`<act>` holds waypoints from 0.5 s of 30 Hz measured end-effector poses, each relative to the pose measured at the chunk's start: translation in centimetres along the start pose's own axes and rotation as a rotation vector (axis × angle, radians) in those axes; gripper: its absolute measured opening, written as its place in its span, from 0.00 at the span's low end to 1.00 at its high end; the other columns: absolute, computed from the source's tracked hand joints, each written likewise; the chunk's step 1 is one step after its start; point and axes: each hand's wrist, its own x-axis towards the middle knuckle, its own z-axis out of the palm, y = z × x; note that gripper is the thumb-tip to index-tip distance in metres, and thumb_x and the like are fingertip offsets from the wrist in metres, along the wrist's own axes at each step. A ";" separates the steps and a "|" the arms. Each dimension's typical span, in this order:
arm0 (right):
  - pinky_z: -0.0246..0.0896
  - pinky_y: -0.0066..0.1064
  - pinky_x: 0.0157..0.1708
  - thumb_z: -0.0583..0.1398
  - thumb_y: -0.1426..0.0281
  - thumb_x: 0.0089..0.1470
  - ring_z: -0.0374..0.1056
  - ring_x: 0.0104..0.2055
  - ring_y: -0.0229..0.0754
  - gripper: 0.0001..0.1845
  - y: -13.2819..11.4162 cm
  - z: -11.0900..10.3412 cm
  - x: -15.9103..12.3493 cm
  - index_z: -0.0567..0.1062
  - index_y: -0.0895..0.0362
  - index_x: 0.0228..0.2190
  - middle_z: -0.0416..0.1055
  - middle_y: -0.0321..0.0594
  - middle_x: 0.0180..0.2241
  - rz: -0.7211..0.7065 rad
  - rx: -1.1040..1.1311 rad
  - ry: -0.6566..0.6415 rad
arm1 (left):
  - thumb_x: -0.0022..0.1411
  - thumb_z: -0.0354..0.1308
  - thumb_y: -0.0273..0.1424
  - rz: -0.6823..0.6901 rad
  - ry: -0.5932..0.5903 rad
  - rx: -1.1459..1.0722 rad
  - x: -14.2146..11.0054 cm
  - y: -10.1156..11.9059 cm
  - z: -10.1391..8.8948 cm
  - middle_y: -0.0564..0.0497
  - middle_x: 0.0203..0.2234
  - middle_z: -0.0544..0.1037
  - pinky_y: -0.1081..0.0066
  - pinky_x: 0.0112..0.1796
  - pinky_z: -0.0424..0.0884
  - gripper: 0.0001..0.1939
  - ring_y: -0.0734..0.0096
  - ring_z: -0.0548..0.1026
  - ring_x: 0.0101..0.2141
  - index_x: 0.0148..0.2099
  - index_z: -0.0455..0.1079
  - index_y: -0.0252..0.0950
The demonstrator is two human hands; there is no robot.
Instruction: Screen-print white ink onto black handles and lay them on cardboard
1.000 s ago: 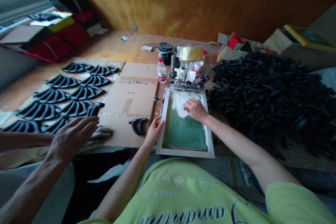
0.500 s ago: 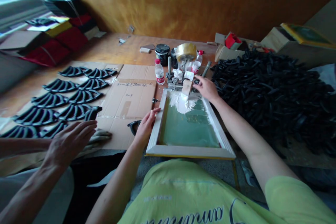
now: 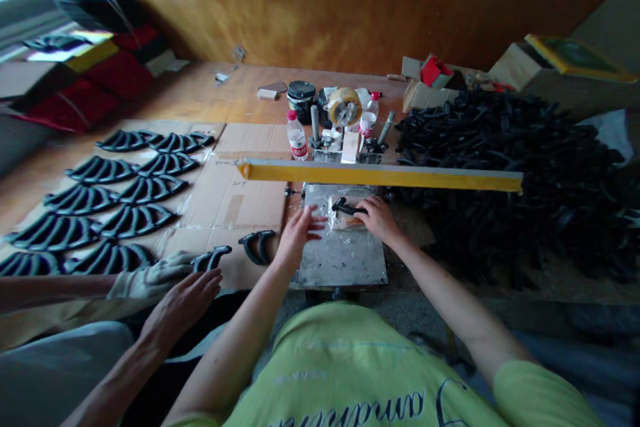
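The screen printing frame (image 3: 380, 177) is tipped up on its hinge, and I see its yellow edge across the middle of the view. Under it lies a grey metal base plate (image 3: 345, 260). A curved black plastic part (image 3: 347, 208) rests on the plate. My right hand (image 3: 376, 217) grips that part with bent fingers. My left hand (image 3: 299, 235) reaches over the plate's left side with its fingers stretched out, close to the part and holding nothing.
A big heap of black parts (image 3: 505, 173) fills the right. Printed black parts (image 3: 120, 187) lie in rows on cardboard (image 3: 240, 180) at the left. A co-worker's bare hand (image 3: 187, 300) and gloved hand (image 3: 150, 277) are at lower left, the gloved one beside a black part. A bottle (image 3: 296, 135), tape roll (image 3: 344, 107) and jar (image 3: 302, 95) stand behind the frame.
The frame swung up from flat to raised, baring the plate. My right hand left the squeegee at the frame's far end and came down onto the black part. My left hand let go of the frame.
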 end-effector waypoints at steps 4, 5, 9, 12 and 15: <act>0.58 0.39 0.48 0.57 0.66 0.59 0.62 0.45 0.47 0.08 -5.7 0.5 -3.0 0.75 0.55 0.38 0.71 0.44 0.37 -0.275 0.085 -0.038 | 0.54 0.56 0.56 -0.262 -0.006 0.020 -2.7 -6.1 -0.6 0.45 0.33 0.78 0.71 0.26 0.73 0.30 0.63 0.78 0.33 0.47 0.68 0.36; 0.58 0.38 0.47 0.57 0.67 0.60 0.63 0.45 0.46 0.09 -6.0 0.6 -3.6 0.75 0.54 0.40 0.72 0.43 0.38 -0.353 0.122 -0.090 | 0.55 0.55 0.55 -0.228 0.026 0.073 -3.0 -7.0 -0.9 0.46 0.32 0.78 0.70 0.27 0.73 0.29 0.63 0.78 0.33 0.46 0.69 0.36; 0.60 0.35 0.48 0.52 0.79 0.57 0.65 0.47 0.43 0.17 0.1 -0.9 -5.7 0.75 0.53 0.43 0.73 0.42 0.42 -0.157 0.057 -0.200 | 0.60 0.49 0.52 0.042 0.085 0.672 -4.0 -6.9 -5.4 0.46 0.33 0.79 0.63 0.35 0.75 0.25 0.55 0.77 0.40 0.46 0.71 0.39; 0.60 0.36 0.46 0.52 0.85 0.49 0.65 0.49 0.47 0.20 8.1 -3.4 -8.3 0.75 0.57 0.40 0.72 0.48 0.42 0.161 -0.241 -0.435 | 0.60 0.53 0.42 0.124 0.124 0.940 -4.8 -4.4 -12.2 0.46 0.38 0.79 0.58 0.45 0.72 0.16 0.51 0.74 0.48 0.46 0.73 0.42; 0.60 0.38 0.47 0.53 0.85 0.46 0.66 0.49 0.49 0.23 13.9 -4.8 -11.2 0.74 0.58 0.43 0.72 0.51 0.44 0.337 -0.378 -0.610 | 0.57 0.55 0.29 0.283 -0.067 1.470 -5.8 -2.2 -18.1 0.45 0.42 0.79 0.62 0.49 0.68 0.12 0.57 0.72 0.51 0.44 0.74 0.41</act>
